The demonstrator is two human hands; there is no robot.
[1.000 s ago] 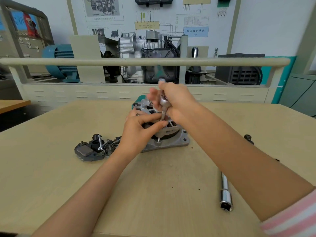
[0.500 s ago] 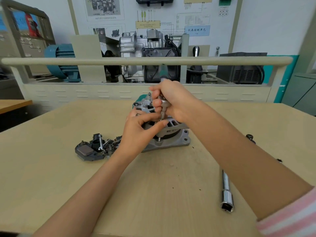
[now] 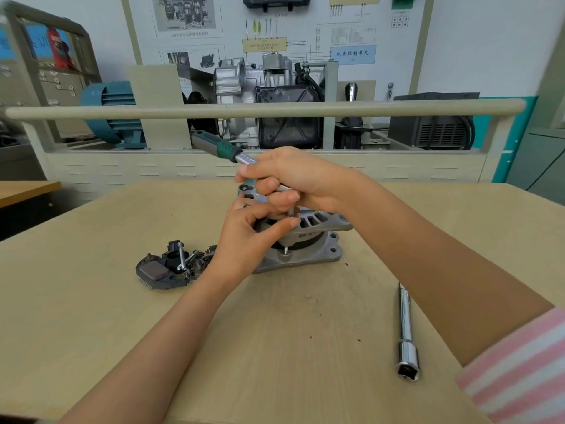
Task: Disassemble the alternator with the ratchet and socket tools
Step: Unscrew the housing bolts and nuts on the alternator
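The silver alternator [image 3: 308, 246] stands on the wooden table [image 3: 275, 332] at mid-distance. My right hand [image 3: 287, 179] grips the head of a ratchet [image 3: 220, 145] just above the alternator; its green and grey handle points up and to the left. A thin socket shaft runs down from under that hand to the alternator's top. My left hand [image 3: 244, 237] holds the alternator's left side, thumb and fingers pinching around the shaft's lower end. The socket itself is hidden by my fingers.
Removed dark alternator parts [image 3: 168, 267] with loose bolts lie left of the alternator. A chrome extension bar with a socket [image 3: 406, 332] lies on the table at the right. A beige rail [image 3: 263, 111] and an engine display stand behind the table.
The ratchet handle has swung from pointing away from me to pointing up-left, now plainly in view. My right hand has turned with it. My left hand stays on the alternator.
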